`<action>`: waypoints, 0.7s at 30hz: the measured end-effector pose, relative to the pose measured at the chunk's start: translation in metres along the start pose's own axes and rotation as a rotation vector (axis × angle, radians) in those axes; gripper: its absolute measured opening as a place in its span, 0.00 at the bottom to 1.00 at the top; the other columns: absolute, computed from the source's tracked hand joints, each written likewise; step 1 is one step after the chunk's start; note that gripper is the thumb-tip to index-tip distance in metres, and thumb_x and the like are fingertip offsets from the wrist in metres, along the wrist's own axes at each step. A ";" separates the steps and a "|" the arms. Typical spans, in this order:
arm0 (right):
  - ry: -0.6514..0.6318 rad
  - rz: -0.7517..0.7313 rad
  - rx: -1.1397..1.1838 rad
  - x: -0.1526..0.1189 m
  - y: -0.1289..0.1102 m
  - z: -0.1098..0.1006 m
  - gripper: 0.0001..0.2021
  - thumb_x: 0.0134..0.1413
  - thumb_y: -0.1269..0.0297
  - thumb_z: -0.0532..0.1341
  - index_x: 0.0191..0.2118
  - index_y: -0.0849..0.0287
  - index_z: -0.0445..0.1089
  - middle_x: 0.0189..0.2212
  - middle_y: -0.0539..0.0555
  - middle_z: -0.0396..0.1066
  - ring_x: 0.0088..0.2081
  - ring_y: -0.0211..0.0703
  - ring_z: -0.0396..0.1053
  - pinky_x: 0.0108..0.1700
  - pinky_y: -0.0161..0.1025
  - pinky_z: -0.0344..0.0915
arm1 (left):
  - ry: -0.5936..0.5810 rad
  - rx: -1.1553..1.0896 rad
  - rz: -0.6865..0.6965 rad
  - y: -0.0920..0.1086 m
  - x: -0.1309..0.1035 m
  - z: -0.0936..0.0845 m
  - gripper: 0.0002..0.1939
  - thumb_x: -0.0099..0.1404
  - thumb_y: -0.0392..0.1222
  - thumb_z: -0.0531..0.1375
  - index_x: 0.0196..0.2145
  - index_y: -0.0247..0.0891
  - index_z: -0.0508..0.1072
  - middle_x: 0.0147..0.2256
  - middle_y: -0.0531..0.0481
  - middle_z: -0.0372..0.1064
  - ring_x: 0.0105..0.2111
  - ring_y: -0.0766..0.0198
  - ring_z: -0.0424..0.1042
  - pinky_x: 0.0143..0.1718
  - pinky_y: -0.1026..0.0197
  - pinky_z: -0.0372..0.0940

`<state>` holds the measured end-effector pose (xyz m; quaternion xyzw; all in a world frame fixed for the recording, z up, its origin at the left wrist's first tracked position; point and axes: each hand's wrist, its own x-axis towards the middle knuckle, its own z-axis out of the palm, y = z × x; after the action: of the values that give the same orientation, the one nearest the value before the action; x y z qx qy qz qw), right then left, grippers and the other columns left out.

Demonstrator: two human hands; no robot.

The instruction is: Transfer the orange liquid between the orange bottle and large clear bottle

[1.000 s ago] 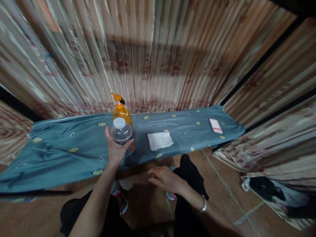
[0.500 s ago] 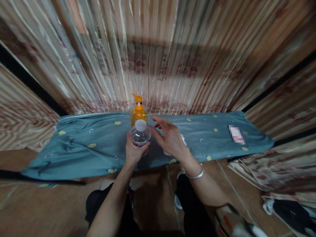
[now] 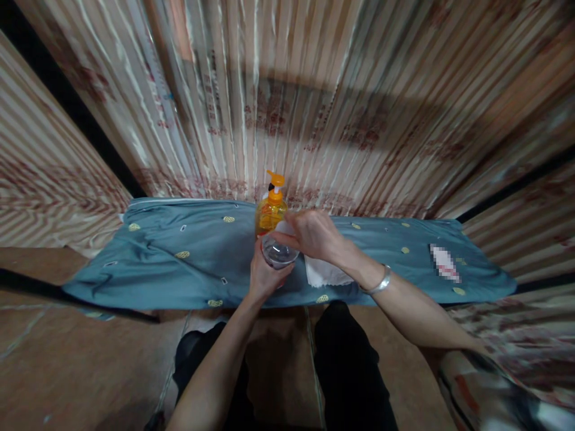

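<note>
I have my left hand (image 3: 266,276) around the clear plastic bottle (image 3: 278,252), right hand (image 3: 318,235) clamped on its white cap (image 3: 284,227).

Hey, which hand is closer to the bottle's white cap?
Right. The right hand grips the white cap; the left hand is lower, around the body of the clear bottle.

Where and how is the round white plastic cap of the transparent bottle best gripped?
Probably pinched around its rim, coming from the right: the round cap tops the transparent bottle, whose near side the left hand wraps.
</note>
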<state>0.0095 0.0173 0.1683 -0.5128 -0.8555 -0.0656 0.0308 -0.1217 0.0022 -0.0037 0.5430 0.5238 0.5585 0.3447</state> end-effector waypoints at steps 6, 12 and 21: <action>0.031 -0.073 0.094 0.003 0.012 0.010 0.19 0.71 0.51 0.62 0.41 0.65 0.76 0.32 0.58 0.79 0.33 0.45 0.74 0.34 0.38 0.52 | -0.023 -0.018 0.010 0.000 0.000 -0.001 0.49 0.44 0.43 0.77 0.61 0.40 0.63 0.55 0.39 0.77 0.54 0.45 0.79 0.56 0.44 0.73; 0.009 -0.230 0.103 0.008 0.023 0.006 0.18 0.71 0.52 0.63 0.40 0.66 0.75 0.33 0.56 0.77 0.33 0.43 0.70 0.35 0.38 0.53 | -0.021 -0.035 0.038 0.000 0.000 0.001 0.46 0.44 0.42 0.76 0.59 0.40 0.64 0.55 0.39 0.77 0.54 0.46 0.79 0.57 0.44 0.72; -0.107 -0.379 0.075 0.013 0.027 -0.022 0.16 0.68 0.54 0.66 0.51 0.62 0.75 0.36 0.56 0.80 0.37 0.45 0.76 0.37 0.38 0.61 | -0.014 -0.052 0.027 0.000 0.000 0.002 0.47 0.45 0.42 0.76 0.61 0.40 0.63 0.54 0.40 0.77 0.53 0.46 0.80 0.56 0.45 0.73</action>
<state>0.0268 0.0375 0.1935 -0.3439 -0.9389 -0.0110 -0.0086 -0.1200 0.0029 -0.0038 0.5448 0.4994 0.5727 0.3547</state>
